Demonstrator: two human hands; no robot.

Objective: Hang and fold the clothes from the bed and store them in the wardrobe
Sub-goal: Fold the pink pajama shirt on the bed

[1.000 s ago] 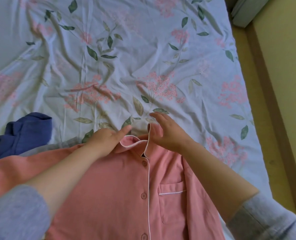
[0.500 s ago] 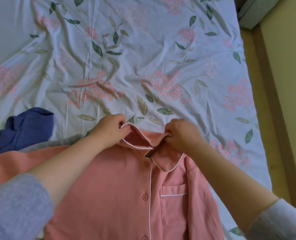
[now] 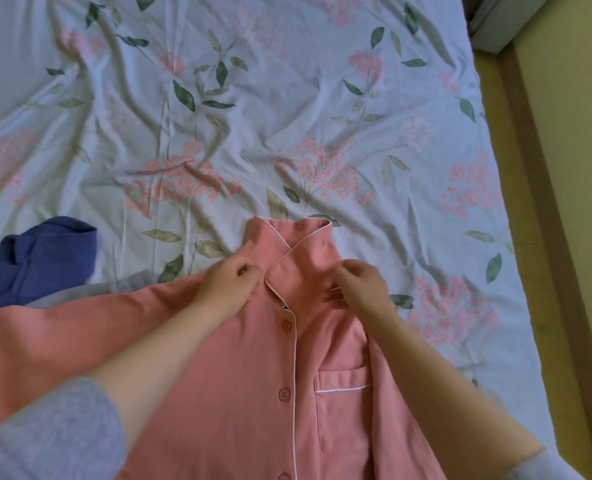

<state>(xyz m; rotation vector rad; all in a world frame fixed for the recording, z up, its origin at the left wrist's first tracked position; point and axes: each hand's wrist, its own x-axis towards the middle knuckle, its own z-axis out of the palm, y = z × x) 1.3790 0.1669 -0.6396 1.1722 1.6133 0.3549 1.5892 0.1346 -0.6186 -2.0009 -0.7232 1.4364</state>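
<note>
Pink shirt (image 3: 253, 393) with white piping lies buttoned and front up at the frame's lower centre, on the bed. The left hand (image 3: 230, 285) and right hand (image 3: 360, 287), fingers curled, each pinch its fabric beside the raised collar (image 3: 287, 244). A blue garment (image 3: 45, 254) lies crumpled at mid left. Beyond spreads the wrinkled floral sheet (image 3: 287, 98), and yellow floor (image 3: 571, 202) runs along the right edge.

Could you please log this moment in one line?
left hand: pinches pink shirt; right hand: pinches pink shirt; collar: turned up; blue garment: untouched
</note>
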